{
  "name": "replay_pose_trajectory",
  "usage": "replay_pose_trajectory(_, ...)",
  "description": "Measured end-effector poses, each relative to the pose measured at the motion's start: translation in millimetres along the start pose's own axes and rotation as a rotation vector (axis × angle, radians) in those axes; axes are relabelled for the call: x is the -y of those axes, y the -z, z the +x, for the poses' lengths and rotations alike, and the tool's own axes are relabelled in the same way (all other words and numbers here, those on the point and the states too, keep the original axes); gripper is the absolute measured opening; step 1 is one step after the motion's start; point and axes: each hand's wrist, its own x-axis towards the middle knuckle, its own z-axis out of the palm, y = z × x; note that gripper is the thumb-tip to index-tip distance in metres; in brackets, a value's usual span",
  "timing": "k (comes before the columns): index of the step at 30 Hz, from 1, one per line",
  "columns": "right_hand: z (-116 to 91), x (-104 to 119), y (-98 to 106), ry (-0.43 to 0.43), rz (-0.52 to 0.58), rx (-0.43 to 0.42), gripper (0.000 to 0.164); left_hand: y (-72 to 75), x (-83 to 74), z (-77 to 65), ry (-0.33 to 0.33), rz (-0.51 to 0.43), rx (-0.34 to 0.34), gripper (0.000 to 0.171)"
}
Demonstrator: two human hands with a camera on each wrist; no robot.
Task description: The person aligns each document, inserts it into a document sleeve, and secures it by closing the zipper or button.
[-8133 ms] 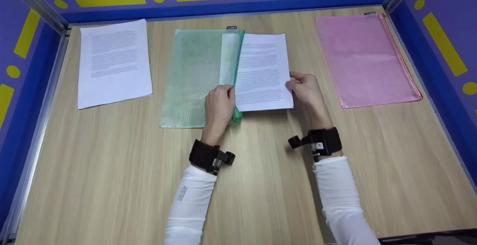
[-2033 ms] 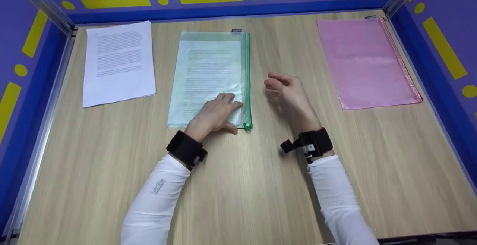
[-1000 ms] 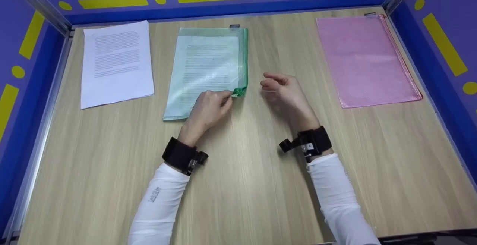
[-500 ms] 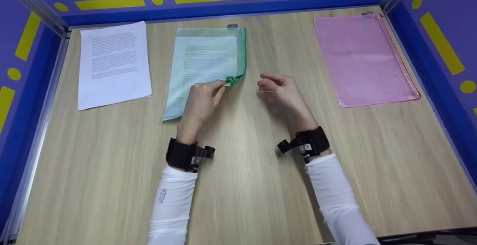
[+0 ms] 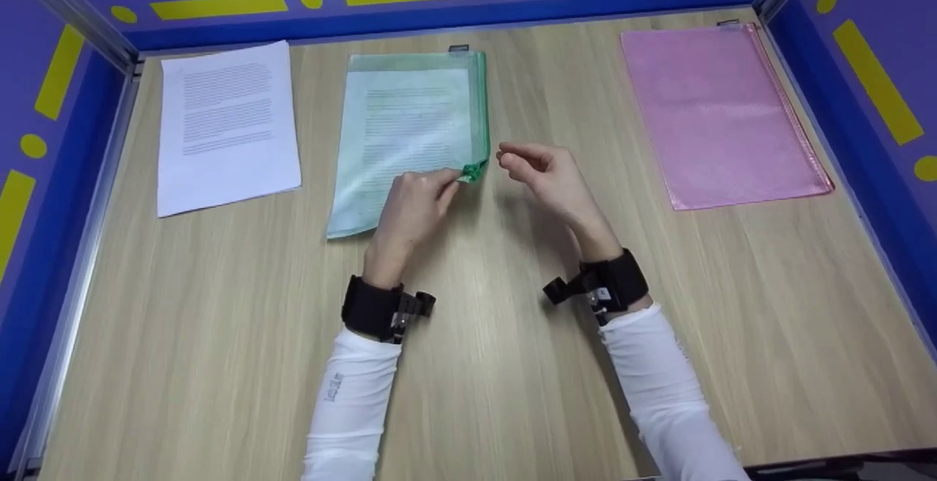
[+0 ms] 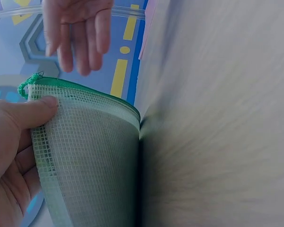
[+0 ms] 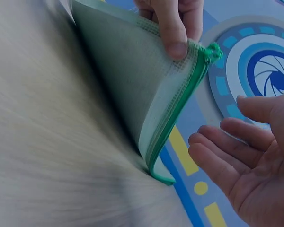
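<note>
A green mesh zip pouch (image 5: 410, 115) with printed sheets inside lies on the table in the head view. My left hand (image 5: 411, 206) pinches its near right corner between thumb and fingers and holds that corner lifted. The green zipper edge (image 7: 180, 106) curves up to the raised corner, where a knotted green pull tab (image 7: 214, 53) sits. My right hand (image 5: 545, 173) hovers just right of the zipper edge, its fingers loosely bent and holding nothing. In the left wrist view the right hand's fingers (image 6: 80, 42) hang apart from the pouch.
A stack of printed paper (image 5: 228, 129) lies at the left of the wooden table (image 5: 483, 378). At the right lies a flat pink mesh zip pouch (image 5: 725, 118). Blue and purple walls (image 5: 410, 12) with yellow marks border the back and sides.
The sheets, earlier half out of the green pouch, are now inside it. My left hand has gone from resting on the pouch to lifting its corner; my right hand has come closer to the zipper.
</note>
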Motion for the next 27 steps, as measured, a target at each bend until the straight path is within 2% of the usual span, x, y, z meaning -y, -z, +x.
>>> replay_pose_trajectory(6, -5.8, 10.8, -11.4, 0.091, -0.086, 0.024, 0.041, -1.7, -1.3, 0.9, -0.003, 0.008, 0.020, 0.017)
replay_pose_trajectory(13, -7.2, 13.4, -22.6, 0.104, -0.103, 0.067, 0.043, -3.2, -3.3, 1.8, -0.044, 0.041, 0.035, 0.018)
replay_pose_trajectory(21, -5.4, 11.4, -25.9, 0.175, -0.182, 0.042, 0.021, -2.0, -3.2, 0.4, -0.078, 0.052, 0.040, 0.018)
replay_pose_trajectory(27, -3.8, 10.7, -27.1, 0.149, -0.184, 0.019, 0.017, -1.3, -0.8, -2.5, -0.073, 0.034, 0.035, 0.018)
